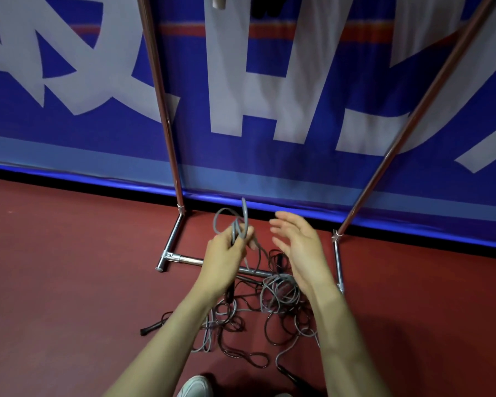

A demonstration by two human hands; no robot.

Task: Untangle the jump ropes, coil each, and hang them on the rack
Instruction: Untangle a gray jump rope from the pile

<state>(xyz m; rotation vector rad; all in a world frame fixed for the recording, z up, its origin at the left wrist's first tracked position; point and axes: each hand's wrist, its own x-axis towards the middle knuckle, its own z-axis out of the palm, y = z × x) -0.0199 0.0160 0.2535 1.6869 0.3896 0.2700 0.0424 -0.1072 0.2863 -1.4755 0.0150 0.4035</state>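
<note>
Rack: chromed metal tube, glossy, mirror-like highlights. Grey rope: smooth plastic-looking cord, slight sheen. Black rope: same smooth cord, glossier, bright glints. Handle: black, matt, foam or rubber, can't tell which. Floor: dark red, matt, finely grained. Banner: printed sheet, cloth or vinyl, soft sheen, faint creases.

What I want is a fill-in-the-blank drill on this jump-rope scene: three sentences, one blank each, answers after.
1. The left hand grips loops of a ____ jump rope.
2. The right hand is open and holds ____.
3. More rope lies in a tangle on the ____ floor.

Missing words: grey; nothing; red.
</note>
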